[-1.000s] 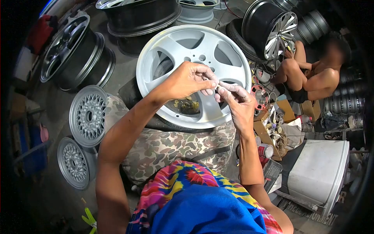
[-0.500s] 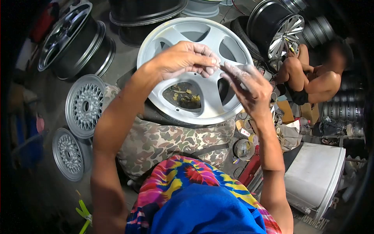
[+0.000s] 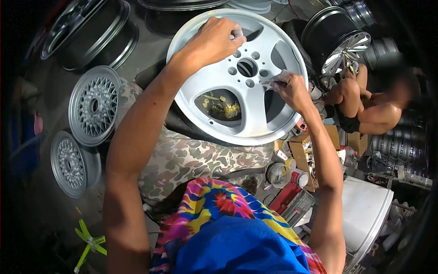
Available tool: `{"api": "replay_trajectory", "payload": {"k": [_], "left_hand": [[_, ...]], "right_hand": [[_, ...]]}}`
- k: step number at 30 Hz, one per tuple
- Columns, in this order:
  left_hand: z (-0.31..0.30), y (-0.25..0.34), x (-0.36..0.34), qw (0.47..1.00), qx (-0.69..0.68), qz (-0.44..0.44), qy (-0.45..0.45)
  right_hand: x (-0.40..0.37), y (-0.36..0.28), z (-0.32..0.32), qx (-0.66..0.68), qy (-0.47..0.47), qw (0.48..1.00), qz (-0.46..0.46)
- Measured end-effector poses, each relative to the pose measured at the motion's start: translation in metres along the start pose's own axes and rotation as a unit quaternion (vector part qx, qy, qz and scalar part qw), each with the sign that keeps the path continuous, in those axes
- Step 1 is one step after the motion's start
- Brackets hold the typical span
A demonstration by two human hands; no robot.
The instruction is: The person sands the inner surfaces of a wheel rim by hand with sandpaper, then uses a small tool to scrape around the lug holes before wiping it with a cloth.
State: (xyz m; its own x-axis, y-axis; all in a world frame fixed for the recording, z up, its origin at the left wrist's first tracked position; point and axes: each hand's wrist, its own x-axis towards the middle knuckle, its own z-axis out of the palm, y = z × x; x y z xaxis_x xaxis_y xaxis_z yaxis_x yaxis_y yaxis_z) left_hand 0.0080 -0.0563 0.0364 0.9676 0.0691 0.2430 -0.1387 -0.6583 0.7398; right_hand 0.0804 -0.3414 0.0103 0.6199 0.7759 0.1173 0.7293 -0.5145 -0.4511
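Observation:
A light grey five-spoke wheel rim (image 3: 253, 109) lies face up in front of me, with yellowish patches on its edge. My left hand (image 3: 219, 39) is over its upper left spoke, fingers curled inward; what they hold, if anything, is hidden. Beside the lug holes around the rim's centre, my right hand (image 3: 292, 89) is closed in a pinch above the right-hand spoke. A thin tip seems to show at its fingertips, too small to name. Pale dust coats the fingers of both hands.
Two silver mesh-spoke rims (image 3: 93, 105) stand at the left, below larger dark-barrelled rims (image 3: 98, 39). Another person (image 3: 374, 102) sits at the right near a rim (image 3: 344, 50). Cardboard boxes (image 3: 301, 153), a clear tub (image 3: 277, 174) and a white panel (image 3: 365, 205) are nearby.
My hands, close together above the rim before, have parted. The left moved up and left; the right moved down to the rim and its fingers folded into a pinch. The view shifted slightly.

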Motion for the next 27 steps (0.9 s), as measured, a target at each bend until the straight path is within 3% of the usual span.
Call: {"api": "replay_trajectory", "payload": {"k": [4,6,10,12,14,15,22,24,25,27], "left_hand": [[-0.002,-0.005,-0.004,0.998,0.051,0.022,0.018],[-0.001,-0.008,-0.004,0.996,0.079,0.045,0.024],[0.003,-0.012,-0.002,0.996,0.070,0.053,0.014],[0.002,-0.018,-0.004,0.995,0.079,0.060,0.015],[-0.002,-0.019,-0.003,0.997,0.079,0.013,-0.020],[-0.008,-0.015,-0.004,0.996,0.082,-0.001,-0.034],[-0.003,-0.024,-0.007,0.990,0.132,0.017,-0.053],[-0.005,-0.023,-0.004,0.989,0.129,-0.010,-0.067],[-0.002,-0.027,-0.006,0.989,0.131,-0.010,-0.065],[0.007,-0.037,-0.009,0.986,0.137,0.085,0.047]], "right_hand": [[0.016,-0.009,0.004,-0.050,-0.056,0.997,0.017],[0.023,-0.003,0.013,-0.135,-0.079,0.982,-0.101],[0.050,0.002,0.015,-0.117,-0.166,0.974,-0.102],[0.053,-0.002,0.007,-0.093,-0.174,0.975,-0.105],[0.052,-0.005,0.005,-0.045,-0.155,0.986,-0.031],[0.050,-0.003,0.012,-0.072,-0.148,0.983,-0.079],[0.054,-0.004,0.002,-0.056,-0.187,0.981,-0.006],[0.053,0.010,0.018,-0.102,-0.173,0.977,-0.075],[0.056,0.009,0.018,-0.093,-0.185,0.976,-0.058],[0.059,0.003,0.010,-0.052,-0.208,0.977,0.008]]}}
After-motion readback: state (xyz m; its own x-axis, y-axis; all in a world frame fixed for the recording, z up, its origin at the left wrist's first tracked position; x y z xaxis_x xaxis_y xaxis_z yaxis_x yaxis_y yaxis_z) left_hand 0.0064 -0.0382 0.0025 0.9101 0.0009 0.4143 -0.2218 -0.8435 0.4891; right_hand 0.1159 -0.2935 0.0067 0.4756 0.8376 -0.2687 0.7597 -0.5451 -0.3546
